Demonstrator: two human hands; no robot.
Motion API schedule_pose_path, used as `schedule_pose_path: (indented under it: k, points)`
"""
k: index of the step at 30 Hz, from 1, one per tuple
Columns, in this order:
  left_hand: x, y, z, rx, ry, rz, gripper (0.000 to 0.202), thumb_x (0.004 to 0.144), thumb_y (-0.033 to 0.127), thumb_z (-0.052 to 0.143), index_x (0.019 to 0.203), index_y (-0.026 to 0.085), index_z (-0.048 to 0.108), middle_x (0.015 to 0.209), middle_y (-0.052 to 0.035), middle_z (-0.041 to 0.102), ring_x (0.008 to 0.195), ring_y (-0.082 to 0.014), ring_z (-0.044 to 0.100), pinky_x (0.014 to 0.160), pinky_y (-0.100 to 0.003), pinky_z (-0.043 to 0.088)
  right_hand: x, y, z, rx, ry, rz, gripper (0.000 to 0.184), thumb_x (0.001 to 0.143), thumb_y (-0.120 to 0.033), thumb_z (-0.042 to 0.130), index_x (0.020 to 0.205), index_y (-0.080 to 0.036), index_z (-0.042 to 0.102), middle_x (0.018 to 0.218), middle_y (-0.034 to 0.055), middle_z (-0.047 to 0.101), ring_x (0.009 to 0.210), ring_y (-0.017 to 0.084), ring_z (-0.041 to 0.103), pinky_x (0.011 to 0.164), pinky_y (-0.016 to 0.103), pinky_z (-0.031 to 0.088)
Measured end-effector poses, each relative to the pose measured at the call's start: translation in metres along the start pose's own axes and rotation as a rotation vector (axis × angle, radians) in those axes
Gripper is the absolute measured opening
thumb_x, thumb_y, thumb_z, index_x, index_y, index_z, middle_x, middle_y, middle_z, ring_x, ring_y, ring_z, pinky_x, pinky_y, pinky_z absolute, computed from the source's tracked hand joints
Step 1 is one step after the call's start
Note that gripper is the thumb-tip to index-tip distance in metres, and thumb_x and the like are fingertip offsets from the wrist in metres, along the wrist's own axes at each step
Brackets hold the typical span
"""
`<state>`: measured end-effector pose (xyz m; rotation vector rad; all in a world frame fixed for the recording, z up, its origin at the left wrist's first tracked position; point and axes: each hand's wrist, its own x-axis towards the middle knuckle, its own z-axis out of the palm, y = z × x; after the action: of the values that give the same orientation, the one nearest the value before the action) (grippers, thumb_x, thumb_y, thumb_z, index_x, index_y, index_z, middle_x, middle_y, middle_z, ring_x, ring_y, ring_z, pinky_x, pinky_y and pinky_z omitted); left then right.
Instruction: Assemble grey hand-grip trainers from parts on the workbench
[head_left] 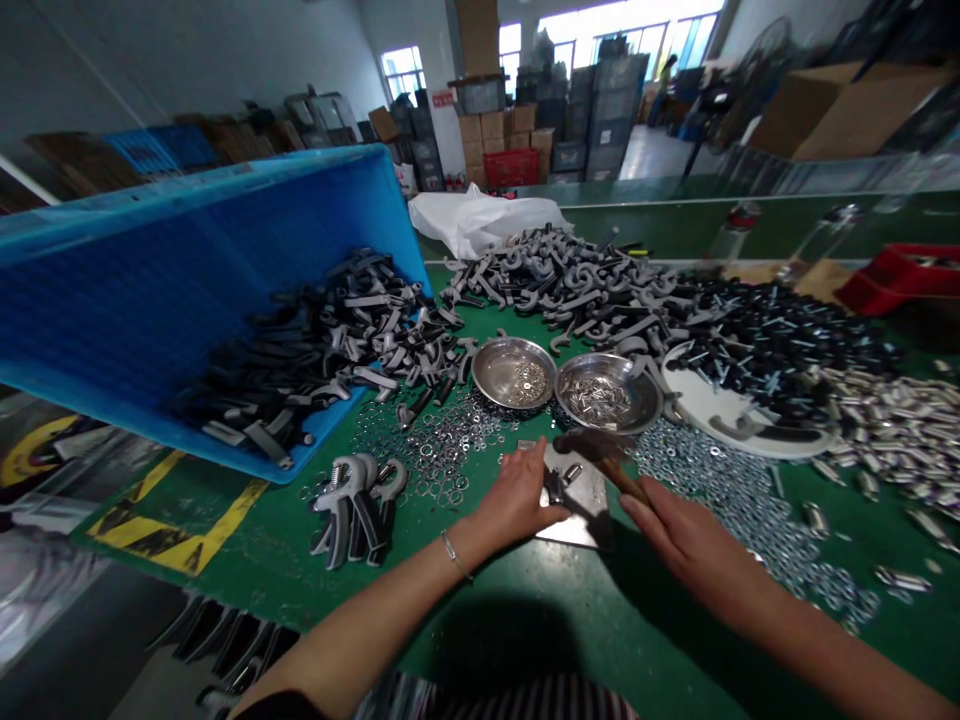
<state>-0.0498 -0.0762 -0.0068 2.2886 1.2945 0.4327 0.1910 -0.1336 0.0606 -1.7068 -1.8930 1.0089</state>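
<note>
My right hand (679,530) is closed around the wooden handle of a hammer (619,472); its dark head is over the far side of a metal plate (592,520). On that plate my left hand (519,492) holds a small dark part (555,487), its thumb and fingers around it. A short silvery cylinder (572,473) lies or stands beside the part; I cannot tell which. Behind the plate are two steel bowls, one with small rings (512,370), the other with small pins (604,395). Several grey-and-black hand grips (356,505) with springs stand left of my left hand.
A blue crate (352,180) lies tipped on its side at the left, spilling grey and black handles (375,320). More handles (570,280) are heaped behind the bowls. Loose nuts (712,490), black-headed screws (787,340) and silver cylinders (900,430) spread to the right, around a white dish (705,410).
</note>
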Motion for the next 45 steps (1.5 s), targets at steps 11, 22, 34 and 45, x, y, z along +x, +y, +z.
schedule_pose_path:
  k: [11,22,34,45]
  points:
    - [-0.006,-0.007,-0.025,-0.059,-0.035,0.025,0.114,0.070,0.066,0.076,0.155,0.013,0.020,0.148,-0.0243,0.044,0.138,-0.0409,0.041,0.114,-0.058,0.031,0.018,0.071,0.010,-0.309,0.235,-0.265,0.048,0.089,-0.054,0.048,0.117,-0.019,0.065,0.122,0.0226,0.065,0.109,0.037,0.062,0.095,0.056,0.046]
    - [0.050,-0.140,-0.144,0.370,0.197,-0.374,0.025,0.094,0.018,0.050,0.110,0.013,0.068,0.107,-0.0133,0.070,0.105,-0.0237,0.063,0.096,-0.033,0.045,0.074,0.056,0.045,-0.358,-0.036,-0.447,0.023,0.094,-0.042,0.054,0.098,-0.028,0.072,0.102,0.0095,0.071,0.097,0.027,0.066,0.091,0.044,0.051]
    - [0.122,-0.144,-0.140,0.551,0.039,-0.298,0.032,0.093,0.027,0.057,0.123,0.016,0.063,0.126,-0.0186,0.063,0.130,-0.0334,0.045,0.110,-0.051,0.030,0.054,0.036,0.077,0.331,0.163,-0.013,0.035,0.094,-0.056,0.044,0.109,-0.025,0.054,0.105,0.0106,0.073,0.096,0.027,0.072,0.088,0.038,0.056]
    - [0.145,-0.103,-0.180,0.547,-0.154,-0.296,0.037,0.099,0.034,0.043,0.113,0.014,0.070,0.115,-0.0167,0.070,0.106,-0.0279,0.065,0.091,-0.037,0.049,0.063,0.042,0.094,0.810,0.178,0.109,0.048,0.094,-0.065,0.043,0.116,-0.022,0.040,0.062,0.0012,0.071,0.069,0.026,0.073,0.079,0.039,0.052]
